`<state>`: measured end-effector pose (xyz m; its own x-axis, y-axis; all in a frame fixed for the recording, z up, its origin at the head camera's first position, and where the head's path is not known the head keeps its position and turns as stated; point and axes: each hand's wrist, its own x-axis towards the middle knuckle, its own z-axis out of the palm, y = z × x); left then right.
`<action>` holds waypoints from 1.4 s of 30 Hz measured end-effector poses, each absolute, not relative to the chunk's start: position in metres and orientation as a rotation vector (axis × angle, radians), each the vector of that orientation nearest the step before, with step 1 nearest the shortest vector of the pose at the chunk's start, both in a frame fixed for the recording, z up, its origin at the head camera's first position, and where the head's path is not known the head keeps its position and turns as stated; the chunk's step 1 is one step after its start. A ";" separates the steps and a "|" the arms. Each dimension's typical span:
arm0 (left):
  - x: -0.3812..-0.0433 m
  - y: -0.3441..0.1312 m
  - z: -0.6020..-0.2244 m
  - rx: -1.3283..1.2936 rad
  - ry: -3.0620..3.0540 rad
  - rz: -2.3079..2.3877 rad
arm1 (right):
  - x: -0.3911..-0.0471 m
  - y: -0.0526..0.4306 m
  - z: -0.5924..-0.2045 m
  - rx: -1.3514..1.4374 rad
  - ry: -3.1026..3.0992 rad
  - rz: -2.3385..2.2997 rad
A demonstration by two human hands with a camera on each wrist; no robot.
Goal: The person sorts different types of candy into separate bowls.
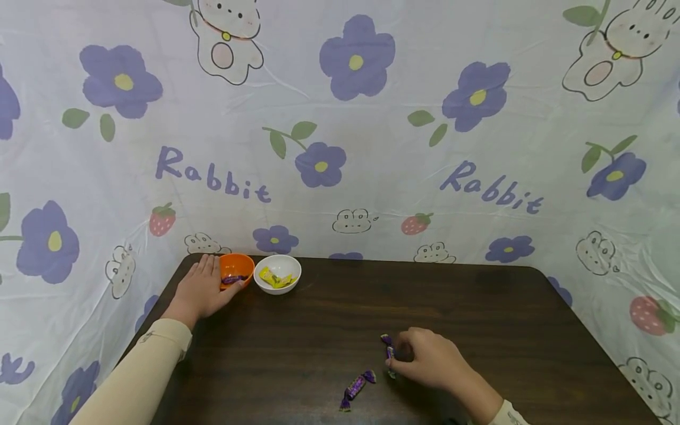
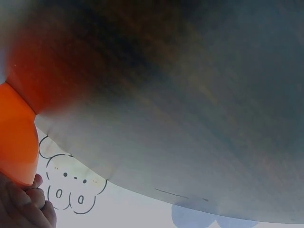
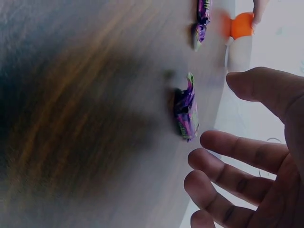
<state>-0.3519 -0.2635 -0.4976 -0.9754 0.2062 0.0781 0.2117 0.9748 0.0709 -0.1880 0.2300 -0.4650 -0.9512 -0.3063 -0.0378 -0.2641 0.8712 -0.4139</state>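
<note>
Near the table's far left corner, my left hand point(image 1: 202, 290) holds the side of an orange bowl point(image 1: 238, 265), its fingers along the left side and its thumb at the front. A purple-wrapped candy point(image 1: 232, 279) lies inside that bowl. My right hand point(image 1: 432, 359) is at a second purple-wrapped candy point(image 3: 186, 114) on the table. In the right wrist view the thumb and loosely bent fingers are spread apart, with a gap between them and that candy. Another purple-wrapped candy point(image 1: 357, 388) lies to the left of the right hand.
Touching the orange bowl's right side is a white bowl point(image 1: 278, 262) with yellow-wrapped candies point(image 1: 276, 278) in it. The dark wooden table point(image 1: 425, 295) ends at the back against a white cloth point(image 1: 372, 130) printed with flowers and rabbits.
</note>
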 end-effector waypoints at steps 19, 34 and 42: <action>-0.351 -0.264 -0.496 -0.335 -3.050 -0.123 | -0.186 0.225 -0.472 -0.372 2.948 -0.577; -0.350 -0.263 -0.494 -0.323 -3.051 -0.122 | -0.189 0.222 -0.481 -0.391 2.975 -0.564; -0.351 -0.262 -0.495 -0.323 -3.053 -0.130 | -0.191 0.216 -0.484 -0.420 3.020 -0.543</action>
<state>-0.3508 -0.2621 -0.4946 -0.9755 0.2060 0.0776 0.2118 0.9743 0.0768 -0.1912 0.2160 -0.4838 -0.9623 -0.2720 0.0037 -0.2563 0.9019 -0.3477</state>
